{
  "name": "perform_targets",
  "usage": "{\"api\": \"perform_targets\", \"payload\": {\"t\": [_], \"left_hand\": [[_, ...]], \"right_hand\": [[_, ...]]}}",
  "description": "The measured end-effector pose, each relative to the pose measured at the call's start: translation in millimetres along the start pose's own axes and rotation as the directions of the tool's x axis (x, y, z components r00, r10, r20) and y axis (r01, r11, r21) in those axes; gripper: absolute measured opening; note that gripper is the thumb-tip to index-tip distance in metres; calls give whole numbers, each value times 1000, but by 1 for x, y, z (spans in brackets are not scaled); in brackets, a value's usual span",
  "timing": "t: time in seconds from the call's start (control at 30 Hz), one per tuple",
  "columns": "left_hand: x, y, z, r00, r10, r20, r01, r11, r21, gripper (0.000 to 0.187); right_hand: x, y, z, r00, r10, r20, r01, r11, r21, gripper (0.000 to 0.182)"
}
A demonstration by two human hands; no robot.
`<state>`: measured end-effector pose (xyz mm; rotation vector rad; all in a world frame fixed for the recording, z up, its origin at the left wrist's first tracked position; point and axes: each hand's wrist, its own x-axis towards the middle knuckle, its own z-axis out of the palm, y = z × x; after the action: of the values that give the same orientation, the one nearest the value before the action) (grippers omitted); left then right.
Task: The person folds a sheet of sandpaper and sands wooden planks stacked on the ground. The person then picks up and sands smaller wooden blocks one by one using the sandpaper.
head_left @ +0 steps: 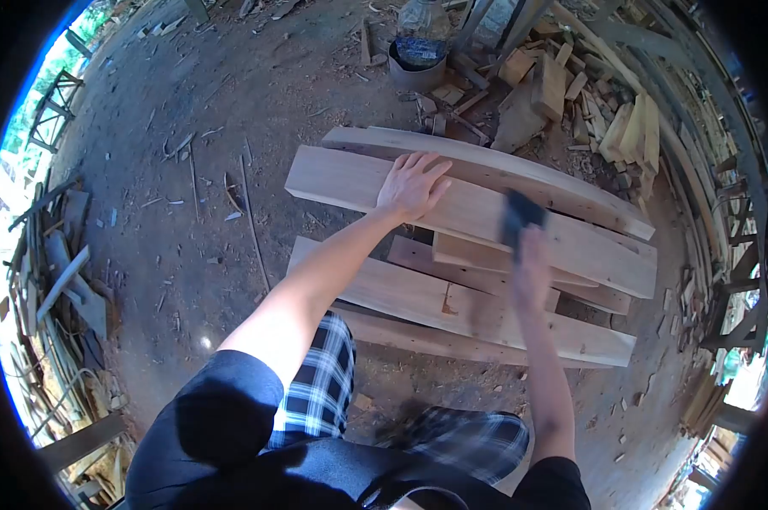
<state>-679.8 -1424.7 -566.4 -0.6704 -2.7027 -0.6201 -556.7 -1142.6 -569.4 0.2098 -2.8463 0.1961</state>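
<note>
My left hand (pixel 411 187) lies with spread fingers on the upper face of a thick, pale wooden beam (pixel 477 208). Over the same beam, further right, is my right hand (pixel 532 268), smeared by motion. It grips a dark, flat, block-shaped tool (pixel 522 218), too blurred for me to tell its kind or whether it touches the wood. Behind this beam lies another long piece of timber (pixel 571 189). Closer to my legs are a second pale beam (pixel 384 285) and a lower plank (pixel 452 342). Shorter boards (pixel 477 252) show in the gap between the beams.
A round bucket (pixel 418 68) with a clear plastic bottle stands beyond the timber. Offcuts (pixel 549 85) are heaped at the upper right. Scrap wood (pixel 69 280) is stacked along the left. Chips and thin sticks (pixel 252 221) litter the dirt floor (pixel 205 178).
</note>
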Motion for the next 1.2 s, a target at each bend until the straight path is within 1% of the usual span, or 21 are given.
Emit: {"api": "perform_targets", "payload": {"t": [0.07, 0.1, 0.17, 0.23, 0.3, 0.33, 0.4, 0.43, 0.53, 0.6, 0.63, 0.7, 0.73, 0.8, 0.87, 0.93, 1.0, 1.07, 1.13, 1.17, 1.2], "left_hand": [[3, -6, -2, 983, -161, -94, 122, 938, -324, 37], [2, -12, -4, 982, -155, -111, 109, 934, -339, 37], [-6, -33, -11, 937, -212, -277, 169, 971, -171, 31], [-18, -72, -46, 959, -99, -265, 118, 991, 57, 29], [-36, -115, -89, 991, -121, -62, 130, 975, 179, 27], [-50, -134, -94, 989, -128, -70, 138, 974, 178, 27], [-64, -161, -95, 967, -248, 58, 251, 966, -60, 25], [-65, -164, -91, 969, -240, 52, 243, 968, -67, 25], [-79, -156, -83, 960, -276, -50, 271, 959, -86, 23], [-85, -159, -85, 962, -237, -135, 220, 967, -127, 21], [-86, -160, -85, 959, -241, -149, 225, 968, -114, 21], [-88, -157, -84, 948, -250, -195, 222, 963, -151, 20], [-89, -157, -84, 949, -246, -196, 222, 966, -135, 20], [-92, -151, -80, 902, -361, -238, 311, 924, -224, 20], [-94, -150, -79, 905, -357, -229, 313, 926, -209, 21], [-80, -153, -76, 904, -349, -246, 302, 930, -210, 20], [-75, -155, -74, 879, -384, -283, 325, 916, -235, 23], [-77, -160, -74, 851, -422, -313, 355, 901, -249, 26], [-79, -168, -69, 704, -578, -413, 389, 800, -456, 35], [-80, -172, -65, 709, -572, -413, 383, 803, -456, 35], [-81, -177, -59, 612, -694, -379, 419, 691, -589, 40]], "right_hand": [[21, -64, -16, 987, -150, 62, 144, 985, 93, 57], [27, -62, -15, 987, -151, 54, 147, 987, 69, 57], [34, -40, -7, 947, -231, 225, 210, 971, 110, 54], [29, 8, -10, 948, 123, 293, -163, 980, 115, 49], [15, 57, -18, 952, 255, 171, -269, 961, 63, 44], [16, 63, -16, 955, 246, 169, -259, 964, 60, 44], [17, 66, -6, 796, 605, 8, -605, 796, -5, 47], [17, 58, 14, 753, 649, -106, -641, 760, 102, 47], [15, -23, 30, 799, 568, -198, -576, 817, 17, 48], [15, -57, 36, 891, 334, -308, -352, 936, -2, 50], [25, -59, 39, 892, 324, -314, -338, 941, 10, 50], [39, -53, 56, 805, 393, -444, -428, 904, 25, 52], [44, -48, 61, 803, 400, -442, -427, 903, 40, 52], [53, -36, 62, 825, 335, -454, -338, 938, 79, 49], [56, -26, 56, 857, 285, -430, -298, 954, 37, 52], [60, -15, 42, 947, 165, -276, -169, 986, 10, 52], [70, -4, 43, 961, 124, -248, -150, 985, -87, 54], [73, -2, 47, 966, 172, -190, -199, 971, -135, 54], [103, -86, 5, 867, 485, 116, -485, 874, -33, 49], [104, -137, -4, 845, 493, 208, -535, 788, 305, 46], [99, -154, 43, 952, 305, -20, -276, 887, 370, 44]]}}
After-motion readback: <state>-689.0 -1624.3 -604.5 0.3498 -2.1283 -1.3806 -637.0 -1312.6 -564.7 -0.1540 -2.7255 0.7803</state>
